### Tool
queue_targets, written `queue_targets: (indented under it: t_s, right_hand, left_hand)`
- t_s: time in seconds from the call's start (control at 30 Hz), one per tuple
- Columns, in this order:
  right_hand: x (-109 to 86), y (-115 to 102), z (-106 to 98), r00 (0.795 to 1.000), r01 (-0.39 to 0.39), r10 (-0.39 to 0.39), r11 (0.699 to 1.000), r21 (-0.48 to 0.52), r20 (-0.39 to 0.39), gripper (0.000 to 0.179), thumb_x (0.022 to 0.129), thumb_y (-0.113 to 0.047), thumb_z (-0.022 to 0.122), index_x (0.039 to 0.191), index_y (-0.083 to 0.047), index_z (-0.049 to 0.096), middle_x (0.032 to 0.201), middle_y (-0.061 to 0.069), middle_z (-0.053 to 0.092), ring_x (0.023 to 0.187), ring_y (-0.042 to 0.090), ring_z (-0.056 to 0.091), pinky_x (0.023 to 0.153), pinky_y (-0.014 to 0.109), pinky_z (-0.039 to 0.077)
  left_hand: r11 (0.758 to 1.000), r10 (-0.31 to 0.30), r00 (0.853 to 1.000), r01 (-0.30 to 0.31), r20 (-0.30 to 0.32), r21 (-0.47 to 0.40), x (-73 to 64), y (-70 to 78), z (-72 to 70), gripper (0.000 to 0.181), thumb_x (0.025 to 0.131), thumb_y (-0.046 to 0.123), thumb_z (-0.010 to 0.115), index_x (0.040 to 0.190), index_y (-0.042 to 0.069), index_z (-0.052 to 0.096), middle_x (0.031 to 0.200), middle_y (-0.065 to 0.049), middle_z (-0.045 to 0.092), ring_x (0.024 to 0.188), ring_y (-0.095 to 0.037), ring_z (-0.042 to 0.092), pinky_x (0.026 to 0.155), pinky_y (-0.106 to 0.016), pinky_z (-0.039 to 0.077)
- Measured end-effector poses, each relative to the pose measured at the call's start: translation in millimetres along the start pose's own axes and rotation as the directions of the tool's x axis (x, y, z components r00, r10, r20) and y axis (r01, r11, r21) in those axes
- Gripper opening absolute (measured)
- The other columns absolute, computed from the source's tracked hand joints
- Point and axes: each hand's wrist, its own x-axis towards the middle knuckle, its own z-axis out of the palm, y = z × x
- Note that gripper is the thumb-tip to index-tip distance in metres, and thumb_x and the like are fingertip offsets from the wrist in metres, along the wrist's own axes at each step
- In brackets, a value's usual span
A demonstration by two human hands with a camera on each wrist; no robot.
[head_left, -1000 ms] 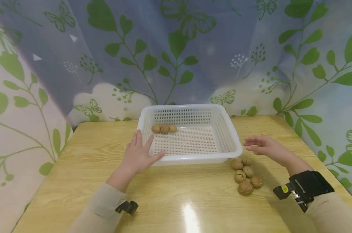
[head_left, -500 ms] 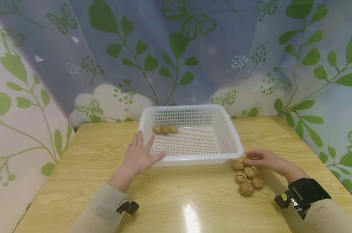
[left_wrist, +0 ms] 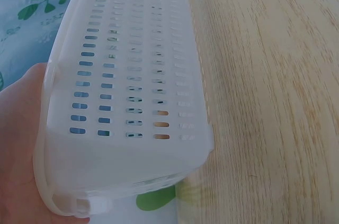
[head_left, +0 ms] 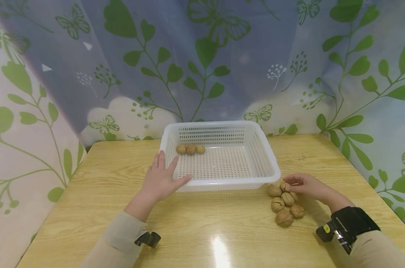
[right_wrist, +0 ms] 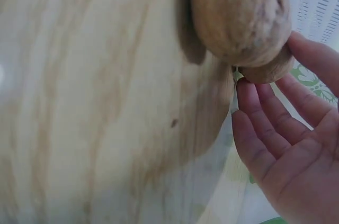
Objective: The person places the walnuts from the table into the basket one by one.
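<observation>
A white perforated plastic basket (head_left: 216, 182) stands on the table, with three walnuts (head_left: 191, 149) lined up at its left inside. My left hand (head_left: 160, 180) rests on the basket's near left corner, fingers spread over the rim. In the left wrist view that hand (left_wrist: 21, 144) lies along the rim, beside the slotted wall. Several more walnuts (head_left: 284, 217) form a cluster off the basket's front right corner. My right hand (head_left: 309, 187) pinches the far right walnut (head_left: 284, 187) of the cluster between thumb and fingers. A nearer walnut (right_wrist: 241, 17) partly covers it in the right wrist view.
The light wooden table (head_left: 189, 223) runs back to a curtain (head_left: 229, 67) printed with leaves and butterflies. Black camera mounts (head_left: 351, 223) sit on both wrists.
My right hand has come down and toward me from beside the basket's right rim to the far right walnut, and its fingers have closed around it. The left hand stays on the basket.
</observation>
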Motion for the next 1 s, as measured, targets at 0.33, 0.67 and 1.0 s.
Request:
queue_targets:
  t_s: [0.33, 0.67, 1.0]
  right_hand:
    - [-8.4, -3, -5, 0.997, 0.013, -0.017, 0.999, -0.044, -0.081, 0.047, 0.092, -0.025, 0.060, 0.123, 0.009, 0.053, 0.121, 0.030, 0.054, 0.107, 0.044, 0.054, 0.086, 0.046, 0.047]
    - [-19.4, -14, -21, 0.989, 0.026, -0.033, 0.998, -0.051, -0.146, 0.049, 0.094, -0.028, 0.056, 0.127, 0.007, 0.051, 0.125, 0.029, 0.052, 0.110, 0.043, 0.053, 0.089, 0.053, 0.043]
    - [-24.5, -49, -40, 0.985, 0.042, -0.056, 0.996, -0.082, -0.165, 0.052, 0.096, -0.032, 0.052, 0.132, 0.006, 0.046, 0.128, 0.029, 0.050, 0.113, 0.044, 0.050, 0.090, 0.057, 0.040]
  left_hand:
    - [1.000, -0.003, 1.000, 0.003, 0.006, -0.003, 0.0, -0.5, 1.5, 0.094, 0.081, 0.078, 0.031, 0.148, 0.013, 0.025, 0.150, -0.030, -0.002, 0.137, -0.045, 0.002, 0.103, -0.062, 0.019]
    - [1.000, 0.006, 1.000, -0.006, -0.004, 0.013, -0.3, -1.4, 1.1, 0.092, 0.083, 0.076, 0.033, 0.148, 0.011, 0.026, 0.150, -0.031, -0.001, 0.137, -0.046, 0.003, 0.102, -0.062, 0.021]
    - [1.000, -0.004, 1.000, 0.003, 0.004, 0.016, 0.6, -0.6, 1.3, 0.092, 0.083, 0.076, 0.033, 0.148, 0.013, 0.026, 0.150, -0.030, -0.001, 0.137, -0.045, 0.002, 0.103, -0.061, 0.021]
